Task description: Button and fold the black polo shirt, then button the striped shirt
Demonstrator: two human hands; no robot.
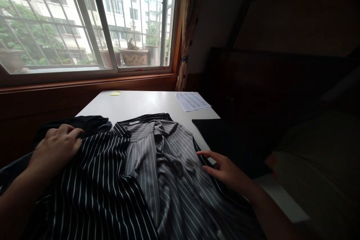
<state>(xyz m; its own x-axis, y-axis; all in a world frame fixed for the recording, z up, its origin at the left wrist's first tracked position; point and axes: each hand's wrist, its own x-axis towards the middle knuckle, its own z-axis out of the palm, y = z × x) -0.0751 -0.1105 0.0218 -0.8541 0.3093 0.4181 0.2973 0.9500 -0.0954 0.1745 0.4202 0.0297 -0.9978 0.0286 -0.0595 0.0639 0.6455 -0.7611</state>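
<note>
A black shirt with white stripes (95,176) lies spread before me with its front open, showing the paler grey inside. The collar points toward the window. At the shirt's left shoulder, my left hand (57,148) has its fingers curled over the cloth, closed on its edge; the fingertips are partly hidden. Along the right edge of the shirt, my right hand (225,170) is open, its index finger and thumb apart, the fingertips at the black border. Dark bunched cloth (90,123) lies just beyond my left hand.
The shirt lies on a white table (135,101). A yellow note (115,93) and printed sheets (192,101) are at its far side. Dark folded cloth (225,138) lies at the right. Beyond are a barred window and a tied curtain (184,45). Someone's olive-green clothing (317,172) shows at right.
</note>
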